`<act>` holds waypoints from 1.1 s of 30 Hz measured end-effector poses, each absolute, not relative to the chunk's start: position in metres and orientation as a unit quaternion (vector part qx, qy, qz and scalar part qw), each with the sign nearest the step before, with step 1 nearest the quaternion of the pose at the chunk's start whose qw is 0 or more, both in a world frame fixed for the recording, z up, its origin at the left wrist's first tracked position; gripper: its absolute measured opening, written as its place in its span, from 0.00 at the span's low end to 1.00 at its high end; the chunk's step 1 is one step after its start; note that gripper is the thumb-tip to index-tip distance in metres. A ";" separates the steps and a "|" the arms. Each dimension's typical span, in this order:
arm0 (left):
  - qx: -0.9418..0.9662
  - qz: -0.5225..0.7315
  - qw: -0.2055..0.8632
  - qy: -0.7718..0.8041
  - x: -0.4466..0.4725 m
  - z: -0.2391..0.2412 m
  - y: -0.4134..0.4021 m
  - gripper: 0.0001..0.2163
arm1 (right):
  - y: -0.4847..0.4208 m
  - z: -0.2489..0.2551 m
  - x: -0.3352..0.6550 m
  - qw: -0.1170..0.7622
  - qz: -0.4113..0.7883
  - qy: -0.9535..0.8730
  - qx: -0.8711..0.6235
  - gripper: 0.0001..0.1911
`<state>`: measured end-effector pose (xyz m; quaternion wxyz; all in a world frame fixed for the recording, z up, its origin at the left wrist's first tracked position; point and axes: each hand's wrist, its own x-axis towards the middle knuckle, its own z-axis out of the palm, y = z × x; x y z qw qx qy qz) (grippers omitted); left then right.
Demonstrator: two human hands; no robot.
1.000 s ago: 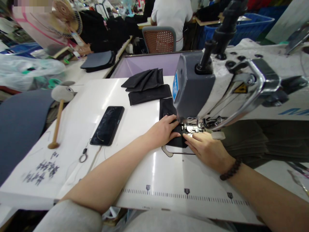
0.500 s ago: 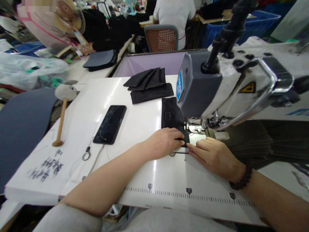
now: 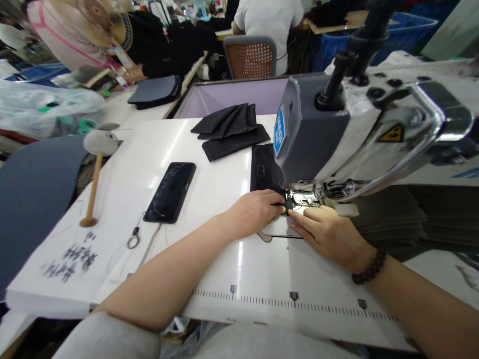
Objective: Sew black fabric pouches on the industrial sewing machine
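A black fabric piece (image 3: 263, 169) lies on the white table under the head of a grey sewing machine (image 3: 337, 129). My left hand (image 3: 256, 212) rests on the near end of this fabric, fingers pressed flat against it right beside the presser foot (image 3: 303, 199). My right hand (image 3: 329, 234) lies just right of it on the needle plate, fingers stretched toward the foot and touching the fabric's edge. A dark bead bracelet sits on my right wrist.
A black phone (image 3: 170, 192) lies left of my hands. A mallet (image 3: 95, 164) rests at the table's left edge. Several folded black fabric pieces (image 3: 230, 129) are stacked behind. A ruler scale (image 3: 294, 299) runs along the front edge. Other people work at the back.
The black fabric has travelled away from me under the foot, and less of it shows in front of the needle. Both hands followed it, staying close to the foot.
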<state>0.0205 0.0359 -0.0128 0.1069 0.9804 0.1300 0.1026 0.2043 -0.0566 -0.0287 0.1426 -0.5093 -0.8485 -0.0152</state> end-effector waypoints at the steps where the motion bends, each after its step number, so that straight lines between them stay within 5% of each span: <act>1: 0.980 0.100 0.106 0.132 0.021 -0.013 0.037 0.09 | -0.056 -0.029 0.204 0.143 -0.012 -0.846 -0.514 0.19; 33: 0.974 0.089 0.071 0.198 0.029 -0.012 0.046 0.09 | -0.051 -0.030 0.203 0.128 -0.004 -0.828 -0.546 0.14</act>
